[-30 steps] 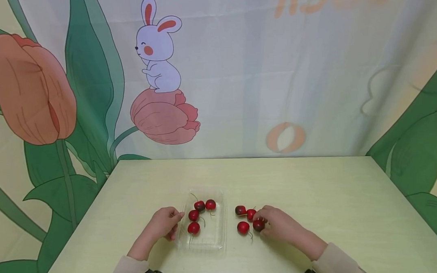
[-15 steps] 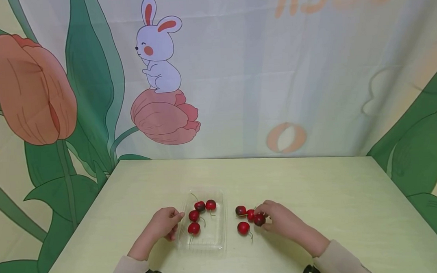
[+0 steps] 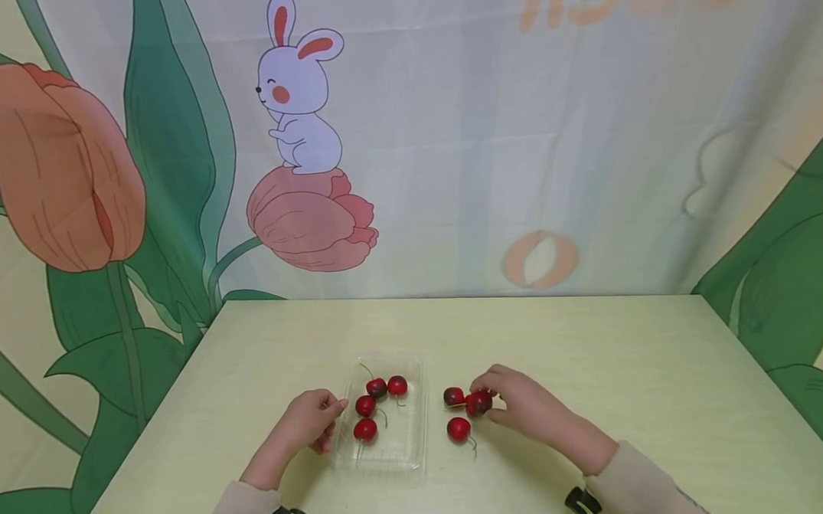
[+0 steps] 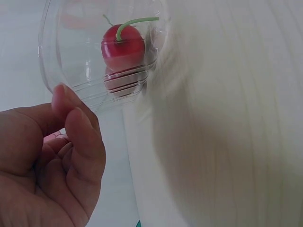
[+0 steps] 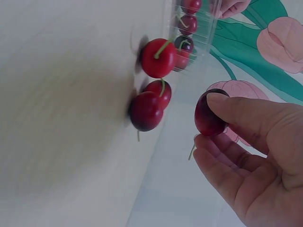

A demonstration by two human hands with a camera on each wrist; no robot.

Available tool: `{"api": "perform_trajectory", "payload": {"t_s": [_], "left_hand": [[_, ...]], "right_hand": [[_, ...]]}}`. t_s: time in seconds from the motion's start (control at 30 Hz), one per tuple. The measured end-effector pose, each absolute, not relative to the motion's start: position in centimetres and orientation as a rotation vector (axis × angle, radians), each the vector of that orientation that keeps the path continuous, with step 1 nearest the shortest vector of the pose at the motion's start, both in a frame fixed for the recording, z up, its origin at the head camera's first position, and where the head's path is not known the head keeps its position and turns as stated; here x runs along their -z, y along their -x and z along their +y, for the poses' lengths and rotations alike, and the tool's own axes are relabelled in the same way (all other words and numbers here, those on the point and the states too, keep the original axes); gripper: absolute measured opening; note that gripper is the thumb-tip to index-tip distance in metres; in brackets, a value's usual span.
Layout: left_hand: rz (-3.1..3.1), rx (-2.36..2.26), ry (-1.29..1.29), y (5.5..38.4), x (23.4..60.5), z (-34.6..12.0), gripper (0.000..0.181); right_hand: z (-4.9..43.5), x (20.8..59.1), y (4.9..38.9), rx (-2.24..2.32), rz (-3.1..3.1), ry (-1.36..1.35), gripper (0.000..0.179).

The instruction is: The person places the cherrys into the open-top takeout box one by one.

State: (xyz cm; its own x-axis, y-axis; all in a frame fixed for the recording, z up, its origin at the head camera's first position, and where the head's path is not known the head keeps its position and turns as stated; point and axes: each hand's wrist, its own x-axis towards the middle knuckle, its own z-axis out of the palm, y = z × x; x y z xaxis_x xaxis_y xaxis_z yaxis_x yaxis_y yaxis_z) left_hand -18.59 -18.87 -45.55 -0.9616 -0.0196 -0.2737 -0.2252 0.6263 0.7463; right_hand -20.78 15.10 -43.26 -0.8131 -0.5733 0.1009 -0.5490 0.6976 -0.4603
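My right hand (image 3: 529, 417) pinches a dark red cherry (image 5: 210, 113) between thumb and fingers, raised off the table in the right wrist view; its thin green stem hangs below. Beneath it lie other loose cherries: one by itself nearer me (image 3: 458, 430) and two close together, the left one dark-topped (image 3: 454, 397). In the head view the held fruit overlaps one of them. My left hand (image 3: 308, 421) pinches the left rim of a clear plastic box (image 4: 49, 56) with thumb and forefinger. Several cherries (image 3: 365, 429) with stems lie inside, mostly along its left and far sides.
The pale yellow-green table (image 3: 594, 341) carries the box left of centre, with the loose cherries just right of it. Behind the far edge hangs a curtain (image 3: 434, 133) printed with a rabbit and tulips. Black straps (image 3: 583, 502) circle both wrists.
My right hand has lifted its cherry and moved it up and slightly left, over the loose ones. The left hand and the box stay where they were.
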Motion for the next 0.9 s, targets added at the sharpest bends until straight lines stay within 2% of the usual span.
{"api": "perform_trajectory", "payload": {"t_s": [0.33,0.9], "left_hand": [[2.623,-1.222,0.193,18.6,45.7,-18.9,0.024],[2.619,-1.225,0.186,18.7,45.7,-19.0,0.025]], "right_hand": [[13.6,42.0,21.0,0.707,2.854,1.014,0.028],[10.6,41.2,21.5,0.719,2.783,0.961,0.032]]}}
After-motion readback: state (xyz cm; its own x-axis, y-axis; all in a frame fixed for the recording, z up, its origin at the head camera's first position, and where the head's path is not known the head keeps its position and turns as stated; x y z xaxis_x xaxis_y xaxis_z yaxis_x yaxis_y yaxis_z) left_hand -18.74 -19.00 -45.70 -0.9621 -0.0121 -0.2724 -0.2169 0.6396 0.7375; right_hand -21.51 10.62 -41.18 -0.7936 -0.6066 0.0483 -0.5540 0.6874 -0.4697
